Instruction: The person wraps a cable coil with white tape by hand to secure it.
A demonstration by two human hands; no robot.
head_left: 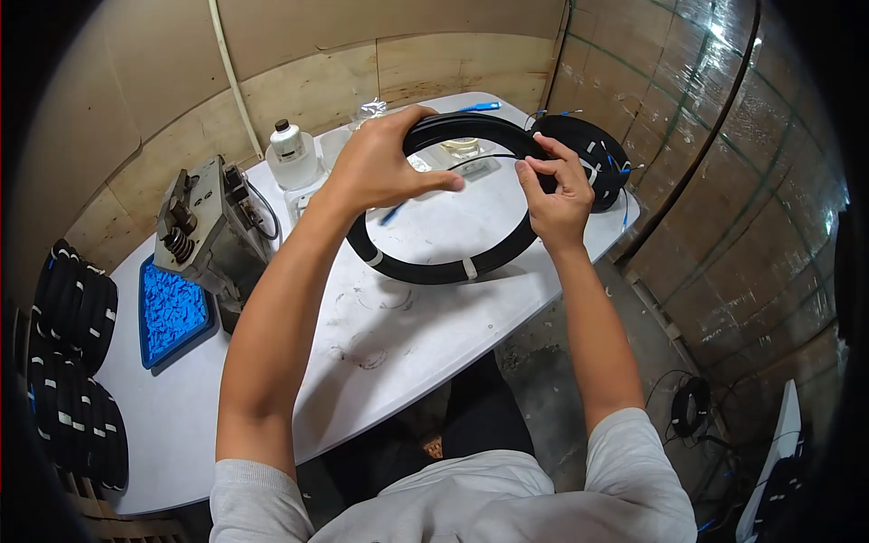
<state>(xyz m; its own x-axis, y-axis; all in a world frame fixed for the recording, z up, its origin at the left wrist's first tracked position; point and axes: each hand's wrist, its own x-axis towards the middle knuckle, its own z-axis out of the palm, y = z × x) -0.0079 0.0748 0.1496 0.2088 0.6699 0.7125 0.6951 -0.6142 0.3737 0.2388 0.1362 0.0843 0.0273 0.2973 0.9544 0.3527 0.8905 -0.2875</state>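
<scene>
Black coil [493,262]: between both sets of fingers, tilted above the bench, white ties [470,268] on the near side.
Left hand [380,167]: fingers hooked over the coil's upper left, thumb standing off toward the middle; can't tell how firm the hold is.
Right hand [561,204]: fingers pinched closed on the coil's upper right, where a thin lead [484,159] runs in.
Bench [416,339]: white top, under and around the fingers; dark scuffs and ring marks nearer the person, plus a shadow.
Left of fingers: grimy metal machine [213,222], then blue tray [214,317] full of small blue parts [172,308]; stacked coils [77,308] farthest out.
Beyond left fingers: dark-capped bottle [288,143].
Just past right fingers: more black coils [608,149].
Room: plywood wall [462,63] ahead of the fingers, film-wrapped cartons [683,167] to their right, grey floor [552,380] below; it's stained.
</scene>
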